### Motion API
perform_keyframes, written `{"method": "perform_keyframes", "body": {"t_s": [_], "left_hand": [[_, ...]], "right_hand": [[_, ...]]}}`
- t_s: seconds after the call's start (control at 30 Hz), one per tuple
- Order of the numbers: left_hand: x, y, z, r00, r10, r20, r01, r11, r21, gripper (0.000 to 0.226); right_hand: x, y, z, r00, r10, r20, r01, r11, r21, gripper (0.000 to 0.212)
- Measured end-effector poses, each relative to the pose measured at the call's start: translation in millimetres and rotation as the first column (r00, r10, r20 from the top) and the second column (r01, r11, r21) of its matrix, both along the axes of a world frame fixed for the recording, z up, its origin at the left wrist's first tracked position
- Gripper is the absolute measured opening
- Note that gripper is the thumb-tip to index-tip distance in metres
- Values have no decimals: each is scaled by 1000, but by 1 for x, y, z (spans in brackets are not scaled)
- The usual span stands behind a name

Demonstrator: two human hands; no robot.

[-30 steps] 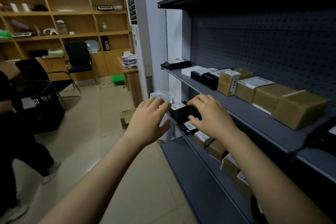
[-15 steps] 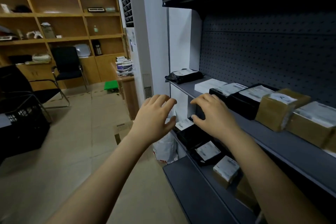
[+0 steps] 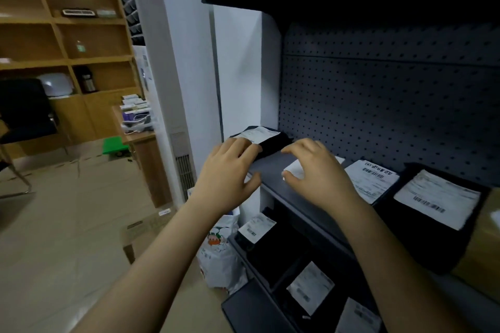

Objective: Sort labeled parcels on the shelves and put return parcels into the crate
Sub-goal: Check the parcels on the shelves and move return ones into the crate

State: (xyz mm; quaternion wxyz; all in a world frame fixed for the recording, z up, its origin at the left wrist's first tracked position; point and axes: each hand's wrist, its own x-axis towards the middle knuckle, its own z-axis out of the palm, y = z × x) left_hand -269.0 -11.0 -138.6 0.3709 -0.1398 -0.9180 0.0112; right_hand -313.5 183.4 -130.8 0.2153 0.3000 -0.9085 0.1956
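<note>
A black parcel with a white label lies at the left end of the dark grey shelf. My left hand hovers open at the shelf's front edge, fingertips at the parcel's near corner. My right hand is open over a flat white parcel, mostly hiding it. Further right lie a black labeled parcel and a larger black labeled parcel. More labeled black parcels sit on the shelf below.
A white plastic bag stands on the floor by the shelf's end. A white standing unit and a small wooden desk are to the left. Wooden shelving and a black chair lie behind. A brown box sits far right.
Both hands rose from the lower shelf's parcels to the upper shelf and moved left toward its end. The view came closer and turned right.
</note>
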Motion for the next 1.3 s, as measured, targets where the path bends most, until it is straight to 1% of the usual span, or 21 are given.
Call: {"method": "perform_keyframes", "body": {"t_s": [0.2,0.33,0.4,0.5,0.6,0.67,0.77,0.9,1.03,1.17,1.2,1.3], "left_hand": [[-97,-14,-16,975,-212,66,212,977,7,37],[-158,-14,-23,920,-374,116,377,926,-6,36],[-182,-12,-28,875,-473,105,475,880,1,32],[-206,-8,-35,780,-619,89,622,783,-2,30],[-221,-7,-46,692,-706,154,712,702,21,32],[-226,-7,-53,647,-728,226,736,674,62,40],[-233,-6,-65,589,-739,326,756,647,102,48],[-234,-3,-78,551,-714,433,750,651,119,65],[-235,-4,-87,549,-707,445,718,672,182,62],[-241,-16,-87,537,-696,476,688,688,231,77],[-242,-19,-87,532,-698,479,679,690,251,77],[-243,-26,-90,524,-703,481,641,697,321,60]], "right_hand": [[-52,-6,-17,978,-211,12,211,978,-8,39],[-72,-6,-28,909,-413,64,414,910,-13,41],[-75,-6,-35,856,-508,95,511,859,-20,41],[-73,-10,-44,785,-609,119,615,789,-21,41],[-64,-16,-55,708,-697,115,703,711,-13,42],[-57,-19,-60,665,-739,111,744,668,-2,43],[-52,-23,-65,617,-772,151,773,631,70,51],[-51,-26,-65,607,-779,156,759,627,177,58],[-54,-26,-66,602,-786,141,750,617,237,64],[-58,-27,-66,593,-793,137,748,606,271,69],[-60,-28,-67,601,-788,133,741,612,276,69],[-65,-32,-73,642,-757,124,713,648,268,63]]}}
